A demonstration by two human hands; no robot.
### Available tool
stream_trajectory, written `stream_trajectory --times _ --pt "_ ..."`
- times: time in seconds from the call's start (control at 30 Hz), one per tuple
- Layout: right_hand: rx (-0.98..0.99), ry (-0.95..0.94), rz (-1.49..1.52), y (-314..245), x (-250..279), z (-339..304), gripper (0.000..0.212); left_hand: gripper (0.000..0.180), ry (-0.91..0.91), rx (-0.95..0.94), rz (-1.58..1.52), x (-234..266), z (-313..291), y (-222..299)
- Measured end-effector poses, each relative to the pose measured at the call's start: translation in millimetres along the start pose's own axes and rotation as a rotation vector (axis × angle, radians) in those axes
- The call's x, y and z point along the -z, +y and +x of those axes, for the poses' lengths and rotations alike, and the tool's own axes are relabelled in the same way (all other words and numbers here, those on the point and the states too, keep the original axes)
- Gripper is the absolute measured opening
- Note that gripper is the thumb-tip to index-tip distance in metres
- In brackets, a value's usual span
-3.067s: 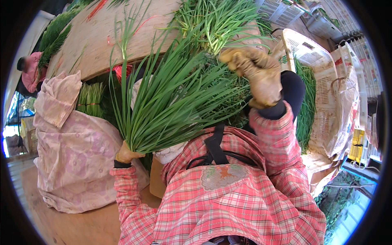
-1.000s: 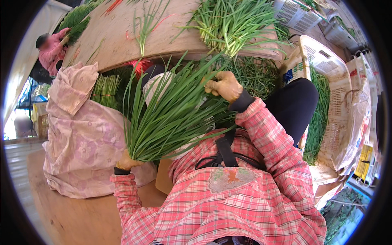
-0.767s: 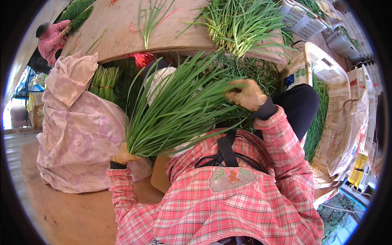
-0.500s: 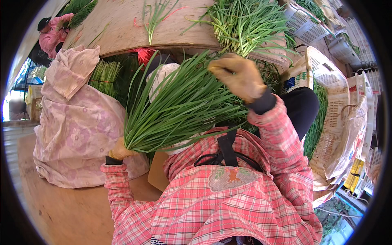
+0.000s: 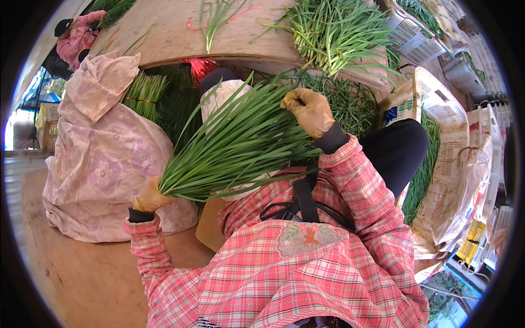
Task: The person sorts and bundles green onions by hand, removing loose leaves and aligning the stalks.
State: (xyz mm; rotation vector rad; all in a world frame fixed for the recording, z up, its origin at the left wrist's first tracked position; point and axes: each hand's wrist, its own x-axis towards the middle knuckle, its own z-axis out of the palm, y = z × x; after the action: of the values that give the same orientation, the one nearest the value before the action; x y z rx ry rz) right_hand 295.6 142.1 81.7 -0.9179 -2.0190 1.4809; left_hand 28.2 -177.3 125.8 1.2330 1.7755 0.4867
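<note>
Green and long-leaved, that bunch (image 5: 235, 147) is yours by the base: your left hand (image 5: 149, 195) has its fingers clamped round it! It fans out above your lap, tips toward your right hand (image 5: 310, 112). That one sits right at the leaf ends, gloved, fingers curled inward; whether they pinch a leaf, I cannot tell. Near your left arm drapes a flowered cloth (image 5: 109, 169), with a tied bundle (image 5: 146, 90) of stems just beyond it. Up on the desk (image 5: 164, 27), a loose pile (image 5: 336, 35) of greens lies near the right end.
</note>
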Motion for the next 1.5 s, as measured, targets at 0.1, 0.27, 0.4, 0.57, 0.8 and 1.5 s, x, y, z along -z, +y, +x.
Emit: stream_trajectory --times 0.1,0.27,0.4,0.57,0.8,1.5 --pt "0.118 0.019 -0.201 -4.2 -8.3 -5.9 0.02 0.032 -0.004 -0.014 0.028 3.4 -2.4 12.9" --pt "0.365 -0.053 -0.401 0.6 -28.9 -11.0 0.019 0.037 -0.045 0.079 0.069 16.7 -6.3 26.4" --pt "0.044 0.186 0.148 10.2 2.2 -12.5 0.011 0.044 0.151 -0.008 -0.124 -0.4 -10.5 40.7" --pt "0.141 0.302 0.306 -16.2 68.4 -30.3 0.012 0.049 0.303 -0.081 0.289 -7.0 -14.3 83.7" --pt "0.346 -0.159 -0.045 -25.6 44.2 -55.1 0.014 0.06 0.417 -0.119 0.797 -19.1 -21.4 113.1" --pt "0.007 0.144 -0.194 4.3 83.5 -99.6 0.011 0.043 0.967 -0.32 1.487 -2.3 -22.1 129.1"
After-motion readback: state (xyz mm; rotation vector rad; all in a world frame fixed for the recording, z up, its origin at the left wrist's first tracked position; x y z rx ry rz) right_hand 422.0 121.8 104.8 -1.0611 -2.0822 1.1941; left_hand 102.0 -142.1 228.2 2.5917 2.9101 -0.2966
